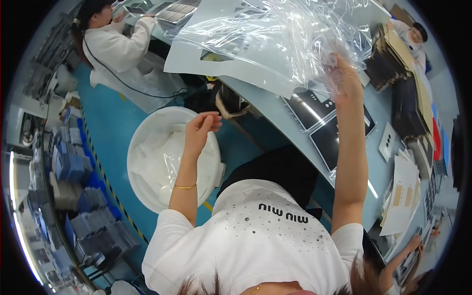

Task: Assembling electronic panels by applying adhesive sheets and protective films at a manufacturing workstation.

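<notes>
My right hand [346,78] is raised over the table and closed on a large crumpled sheet of clear plastic film [309,39]. The shiny film spreads leftward from the fingers, and a whitish flat part [184,56] hangs past the table's edge. Part of the fingers is seen through glare and film. Over the rim of a round white bin [140,132] hovers my left hand [201,130], its fingers pressed together with nothing visible in them. White and clear plastic scraps [167,162] lie inside the bin. Dark rectangular panels [324,142] rest on the table under my right forearm.
Stacks of dark boards with tan edges [393,54] stand along the table's right side. White cards [388,140] and papers [400,196] lie nearer. A seated co-worker [118,49] is at far left, others at right. Shelves of blue-grey parts [73,162] line the left.
</notes>
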A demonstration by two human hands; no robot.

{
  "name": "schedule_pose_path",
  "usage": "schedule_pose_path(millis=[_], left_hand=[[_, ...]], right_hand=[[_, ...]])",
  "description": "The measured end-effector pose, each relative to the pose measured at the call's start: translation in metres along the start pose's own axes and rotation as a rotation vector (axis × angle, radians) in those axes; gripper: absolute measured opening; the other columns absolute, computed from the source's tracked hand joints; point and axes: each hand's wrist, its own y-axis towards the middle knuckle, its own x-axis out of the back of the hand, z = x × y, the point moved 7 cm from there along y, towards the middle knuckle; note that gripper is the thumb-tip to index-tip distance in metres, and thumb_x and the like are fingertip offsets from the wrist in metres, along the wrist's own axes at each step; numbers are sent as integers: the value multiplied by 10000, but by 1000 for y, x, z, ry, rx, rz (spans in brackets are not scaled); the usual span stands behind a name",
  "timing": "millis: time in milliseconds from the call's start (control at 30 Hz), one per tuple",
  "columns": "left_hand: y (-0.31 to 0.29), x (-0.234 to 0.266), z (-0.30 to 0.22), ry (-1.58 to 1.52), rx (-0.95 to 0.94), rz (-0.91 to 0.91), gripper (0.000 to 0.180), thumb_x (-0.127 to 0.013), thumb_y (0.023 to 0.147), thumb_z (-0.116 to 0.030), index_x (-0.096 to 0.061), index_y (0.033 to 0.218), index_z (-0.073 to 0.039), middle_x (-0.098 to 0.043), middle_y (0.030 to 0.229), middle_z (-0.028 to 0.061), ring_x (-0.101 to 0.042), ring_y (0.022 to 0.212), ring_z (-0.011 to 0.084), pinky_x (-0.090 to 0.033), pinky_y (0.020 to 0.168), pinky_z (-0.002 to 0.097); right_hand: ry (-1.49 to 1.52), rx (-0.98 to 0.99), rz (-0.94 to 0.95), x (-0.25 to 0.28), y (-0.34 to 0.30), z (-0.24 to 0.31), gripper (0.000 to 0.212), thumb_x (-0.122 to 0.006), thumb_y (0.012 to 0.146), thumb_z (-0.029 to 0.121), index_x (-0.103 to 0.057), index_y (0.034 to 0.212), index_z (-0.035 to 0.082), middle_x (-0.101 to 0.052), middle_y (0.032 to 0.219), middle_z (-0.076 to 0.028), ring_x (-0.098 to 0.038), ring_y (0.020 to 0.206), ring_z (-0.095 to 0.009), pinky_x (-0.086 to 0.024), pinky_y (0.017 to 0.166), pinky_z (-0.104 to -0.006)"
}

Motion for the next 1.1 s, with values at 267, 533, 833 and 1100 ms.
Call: schedule_pose_path(millis=[267,533,833,1100], left_hand=[[-12,70,125,687,47,-289,321,-616,863,-217,-613,1126,-35,-682,928,125,-655,815,186,-504,751,284],[-196,176,232,1401,1097,-307,859,-677,735,-236,-222,1464,-243,-75,1510,240,-187,1331,510,-276,1001,627],[-180,246,174,1813,830,-448,754,-550,805,-145,-203,1471,-200,-43,1511,246,-176,1351,470,-255,1033,573],[-188,313,151,1283,590,-851,302,-581,810,-211,-598,1081,-78,-682,839,75,-650,829,254,-474,783,481]], right_hand=[[-93,85,-218,65,-35,21,453,-493,886,62,-427,1323,-38,-579,1141,-201,-474,409,-66,-330,323,-146],[-117,72,99,137,7,18,332,-511,917,73,-515,1215,-74,-584,1183,-167,-596,1045,-276,-500,906,-388],[-162,15,-152,89,-1,3,372,-469,945,107,-470,1281,-53,-539,1259,-177,-541,1138,-291,-459,963,-434],[-142,134,163,110,27,9,372,-535,917,117,-496,1240,-63,-563,1209,-181,-559,1111,-273,-490,917,-379]])
